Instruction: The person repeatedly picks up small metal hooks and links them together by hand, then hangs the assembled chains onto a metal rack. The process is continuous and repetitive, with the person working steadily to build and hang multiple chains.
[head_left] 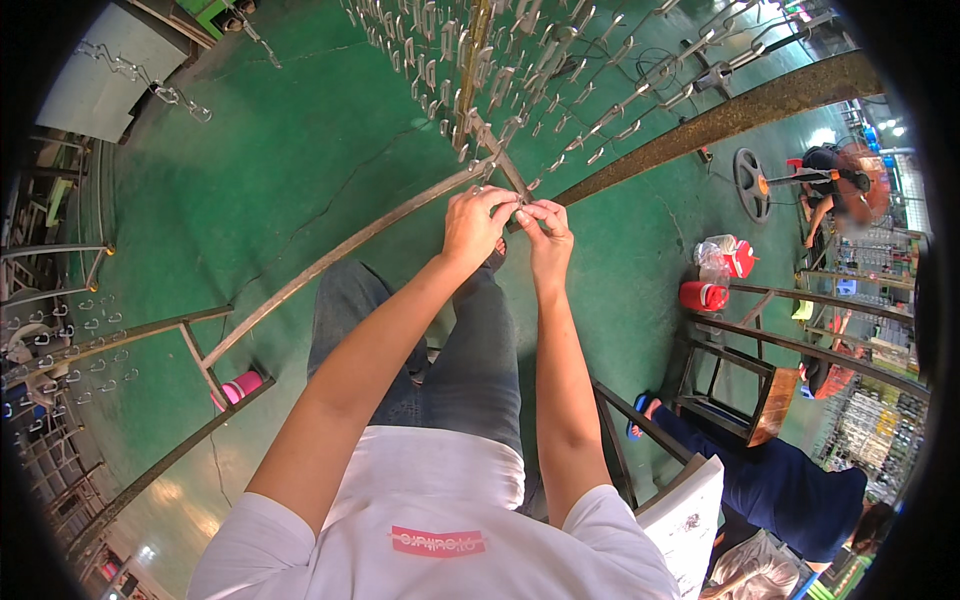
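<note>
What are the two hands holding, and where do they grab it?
Both the left hand and right hand pinch a small metal hook at the lower end of the hanging rack; the exact grip spot is too small to tell.

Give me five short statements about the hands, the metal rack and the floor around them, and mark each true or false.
1. Both hands, left hand and right hand, meet at the metal rack of hooks. True.
2. The floor is red. False: it is green.
3. A pink cup sits by the frame at the left. True.
4. The right hand hangs at the person's side. False: it is raised at the rack.
5. A red container stands on the floor to the right. True.
</note>
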